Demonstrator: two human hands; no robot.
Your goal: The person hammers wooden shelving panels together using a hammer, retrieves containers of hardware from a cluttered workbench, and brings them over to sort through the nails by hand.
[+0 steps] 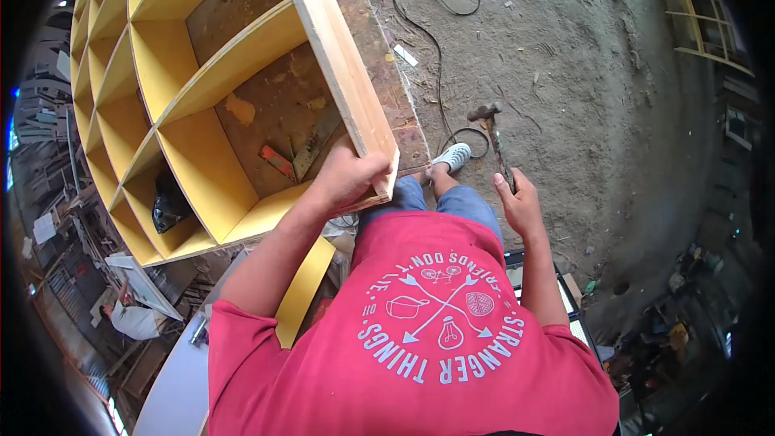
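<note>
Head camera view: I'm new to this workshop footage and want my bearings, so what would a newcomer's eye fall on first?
Probably the large yellow grid of compartments at upper left, where the left hand grasps the near end of a pale board. Then the pinkish-red shirt with its white print, at bottom centre. Right of centre, a hammer in the right hand stands out.

The top edge cuts off the yellow grid (208,168) and the wooden board (343,60), the fingers (521,182) of the right hand (523,208) hide the hammer's (496,141) lower end, and clutter (690,303) at lower right is too blurred to identify.
</note>
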